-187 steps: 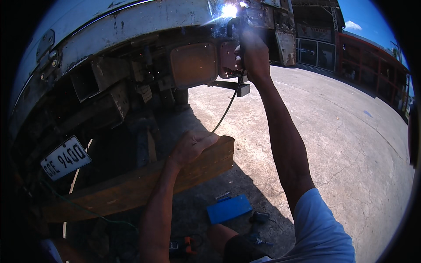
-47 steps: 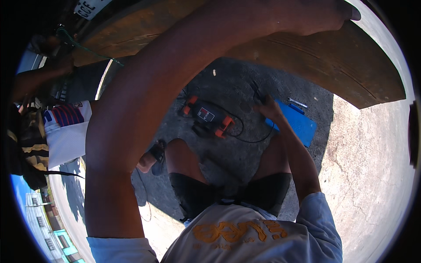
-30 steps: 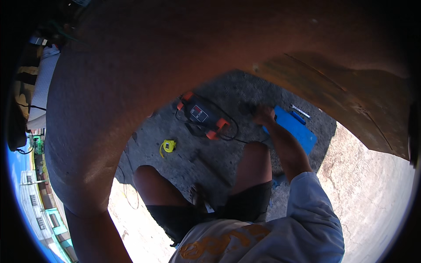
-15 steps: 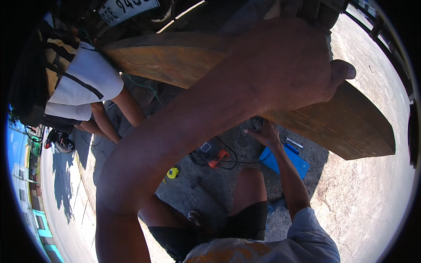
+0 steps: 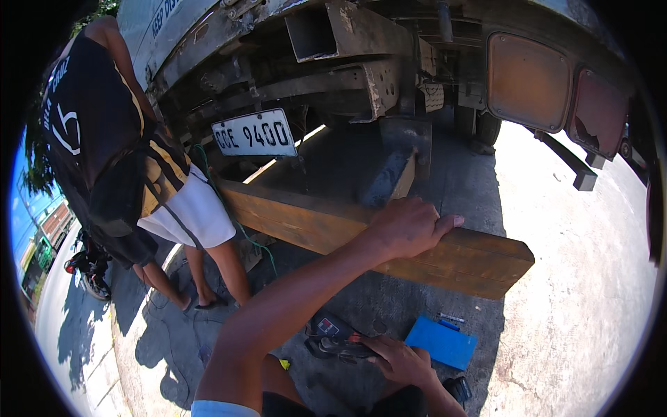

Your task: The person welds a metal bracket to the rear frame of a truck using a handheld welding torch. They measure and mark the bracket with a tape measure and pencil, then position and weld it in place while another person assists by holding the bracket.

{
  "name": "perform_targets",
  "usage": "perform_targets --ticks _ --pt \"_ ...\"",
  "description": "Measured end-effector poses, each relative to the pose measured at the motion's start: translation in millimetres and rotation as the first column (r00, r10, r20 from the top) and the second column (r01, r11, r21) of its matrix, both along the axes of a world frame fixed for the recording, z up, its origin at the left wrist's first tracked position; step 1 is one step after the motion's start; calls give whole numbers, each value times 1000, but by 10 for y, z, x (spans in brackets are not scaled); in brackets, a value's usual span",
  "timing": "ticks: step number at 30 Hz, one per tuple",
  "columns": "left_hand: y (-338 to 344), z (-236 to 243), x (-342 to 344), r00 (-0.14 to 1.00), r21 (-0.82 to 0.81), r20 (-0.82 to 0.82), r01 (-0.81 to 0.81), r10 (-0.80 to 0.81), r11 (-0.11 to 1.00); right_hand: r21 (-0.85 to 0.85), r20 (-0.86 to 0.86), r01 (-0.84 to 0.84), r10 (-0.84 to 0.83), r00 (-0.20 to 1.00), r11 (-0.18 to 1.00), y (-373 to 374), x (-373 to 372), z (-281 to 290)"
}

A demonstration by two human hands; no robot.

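Note:
My left hand [image 5: 413, 229] is closed over the top edge of a long rusty steel beam [image 5: 486, 267] beneath the truck's rear, beside an angled metal bracket [image 5: 410, 167]. Below the beam, my right hand [image 5: 389, 358] has its fingers curled on a dark object [image 5: 344, 347] that I cannot make out, at the black and orange portable machine [image 5: 323, 326] with cables. A blue flat case [image 5: 440, 344], with a white slim item [image 5: 450, 317] by it, lies on the concrete to the right of that hand. A yellow tape measure [image 5: 284, 363] is partly hidden behind my left arm.
The truck [image 5: 354, 35] overhead carries a white plate [image 5: 250, 133] and rusty lamp housings [image 5: 528, 83]. At the left, one or more co-workers [image 5: 90, 118] stand bent toward it, a green cord [image 5: 236, 222] beside them. A parked motorcycle [image 5: 95, 278] and road lie beyond.
The view has swung up from the ground to the truck's rear. My right hand, open half a second ago, is now curled on the dark object. The bright arc seen earlier is gone.

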State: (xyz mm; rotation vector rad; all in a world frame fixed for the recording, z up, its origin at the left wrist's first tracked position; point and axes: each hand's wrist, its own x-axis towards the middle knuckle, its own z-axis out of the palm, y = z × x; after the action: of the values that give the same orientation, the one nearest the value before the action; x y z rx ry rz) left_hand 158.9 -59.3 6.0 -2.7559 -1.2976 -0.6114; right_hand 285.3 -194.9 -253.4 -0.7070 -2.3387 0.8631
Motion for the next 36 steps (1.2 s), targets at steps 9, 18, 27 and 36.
perform_targets --ticks 9,18,27,36 --pt "80 118 -46 995 -216 36 102 -96 971 -157 -677 252 -290 676 955 -622 157 611" --pt "261 -146 -98 646 149 683 332 -340 931 26 -768 814 -509 387 580 529 -121 2159" --pt "285 -289 -49 657 451 656 54 -372 891 44 -494 876 -751 437 480 1392 130 2519" --pt "480 -368 141 883 372 453 -61 -124 926 460 -293 771 -744 601 441 2362 1055 2124"
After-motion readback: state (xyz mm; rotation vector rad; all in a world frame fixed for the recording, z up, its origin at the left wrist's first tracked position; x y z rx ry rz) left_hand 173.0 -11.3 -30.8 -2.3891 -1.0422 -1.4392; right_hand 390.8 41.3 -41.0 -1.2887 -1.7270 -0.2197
